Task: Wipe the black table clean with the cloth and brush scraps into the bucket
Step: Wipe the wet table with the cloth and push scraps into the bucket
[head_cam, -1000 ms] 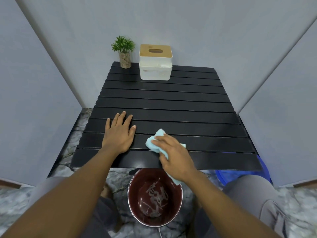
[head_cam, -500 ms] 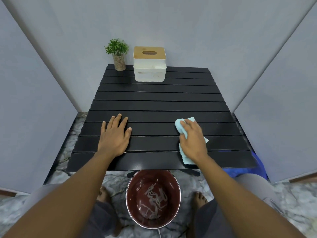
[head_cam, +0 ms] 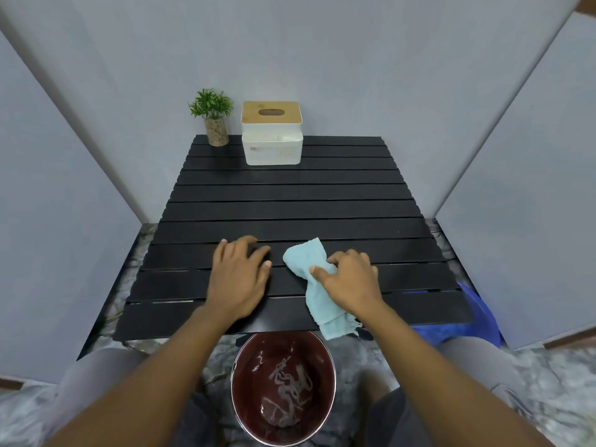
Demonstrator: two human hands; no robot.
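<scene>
Grey walls close around the black table (head_cam: 290, 195). Your right hand (head_cam: 350, 280) presses the light blue cloth (head_cam: 314, 275) near the front edge, fingers closed over it. Your left hand (head_cam: 238, 275) lies open, palm down, just beside. Below the edge stands the bucket (head_cam: 245, 362) with scraps (head_cam: 287, 391) inside.

Plain blue-grey walls (head_cam: 322, 53) close in on three sides, the back one flat ahead, the left panel (head_cam: 58, 221) and right panel (head_cam: 532, 204) angling toward the viewer. Light falls soft and even, no hard shadows anywhere. Down below, the floor (head_cam: 548, 382) shows grey-white marbled stone with dark veins. A brown strip of skirting (head_cam: 571, 338) runs along the foot of the right panel. Against the back wall stand a small green potted plant (head_cam: 213, 116) and, just beside it, a white tissue box (head_cam: 272, 137) with a wooden lid. Something blue and crinkled (head_cam: 477, 317) lies low on the right.
</scene>
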